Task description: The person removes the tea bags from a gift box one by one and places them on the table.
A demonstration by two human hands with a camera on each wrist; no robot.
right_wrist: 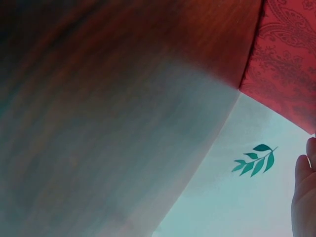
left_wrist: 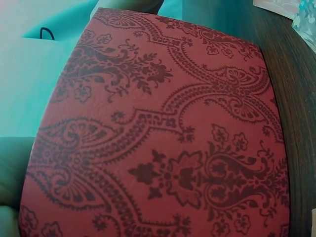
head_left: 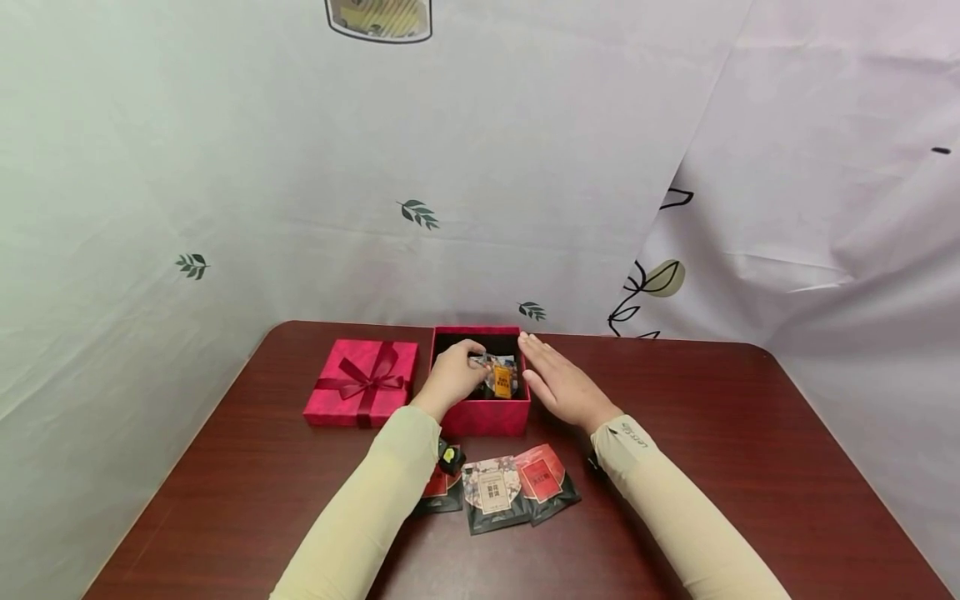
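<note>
A red patterned gift box point(head_left: 483, 418) stands uncovered near the table's back edge, its inside dark. In it is a tea sachet point(head_left: 504, 382) with an orange label, and my left hand point(head_left: 454, 375) reaches over the rim and pinches that sachet's left side. The left fingertips are partly hidden. My right hand point(head_left: 566, 387) lies along the box's right wall with straight fingers, the tips at the back right corner. The left wrist view is mostly filled by the box's patterned wall point(left_wrist: 163, 128). Fingers point(right_wrist: 303, 197) of the right hand show at the right wrist view's edge.
Left of the box lies its red lid point(head_left: 360, 400) with a dark ribbon bow. In front are a tea sachet with a cream label point(head_left: 491, 498), one with a red label point(head_left: 546, 483), and another red one point(head_left: 442, 492) partly under the left wrist. White cloth point(head_left: 480, 167) hangs behind the table.
</note>
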